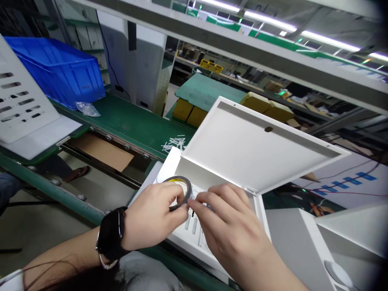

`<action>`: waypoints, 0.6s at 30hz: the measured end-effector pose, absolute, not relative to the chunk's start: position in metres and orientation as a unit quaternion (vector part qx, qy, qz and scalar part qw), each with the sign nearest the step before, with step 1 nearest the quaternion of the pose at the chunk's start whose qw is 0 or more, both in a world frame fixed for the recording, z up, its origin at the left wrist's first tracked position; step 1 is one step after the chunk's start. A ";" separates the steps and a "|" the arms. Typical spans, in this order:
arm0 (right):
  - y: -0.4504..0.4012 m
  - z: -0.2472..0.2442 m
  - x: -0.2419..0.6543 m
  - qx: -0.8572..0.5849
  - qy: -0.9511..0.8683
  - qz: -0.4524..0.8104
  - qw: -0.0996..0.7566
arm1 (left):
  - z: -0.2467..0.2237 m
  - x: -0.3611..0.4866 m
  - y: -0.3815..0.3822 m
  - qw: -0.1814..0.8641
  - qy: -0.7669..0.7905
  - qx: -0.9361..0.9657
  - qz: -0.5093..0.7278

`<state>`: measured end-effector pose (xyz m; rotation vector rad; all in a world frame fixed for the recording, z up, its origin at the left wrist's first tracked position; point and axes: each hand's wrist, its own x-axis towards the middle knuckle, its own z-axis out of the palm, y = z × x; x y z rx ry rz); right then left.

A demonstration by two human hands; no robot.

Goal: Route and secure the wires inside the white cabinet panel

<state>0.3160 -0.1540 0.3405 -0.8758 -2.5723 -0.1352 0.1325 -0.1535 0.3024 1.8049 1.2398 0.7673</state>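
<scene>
Right hand (pixel 232 220) touches tape (pixel 189 190) over white box (pixel 254 149), green bench (pixel 136 123) and lights (pixel 330 40) beyond.

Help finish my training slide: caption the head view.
Left hand holds a round dark tape roll, right hand at its edge, over an open white rectangular box.

Legible text: none. Blue bin (pixel 77 79) — faint marking (pixel 86 87) on its side wall, too blurred to read. Tape roll (pixel 189 190) — yellow inside, any print there too small to make out.
</scene>
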 end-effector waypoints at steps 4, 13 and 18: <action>-0.154 0.336 0.315 -0.311 -0.928 -0.080 0.189 | 0.299 0.135 -0.154 0.403 0.482 0.714 0.309; -0.148 0.331 0.310 -0.290 -0.935 -0.150 0.142 | 0.295 0.142 -0.150 0.424 0.494 0.675 0.347; -0.152 0.340 0.319 -0.278 -0.921 -0.127 0.242 | 0.303 0.123 -0.140 0.447 0.506 0.643 0.362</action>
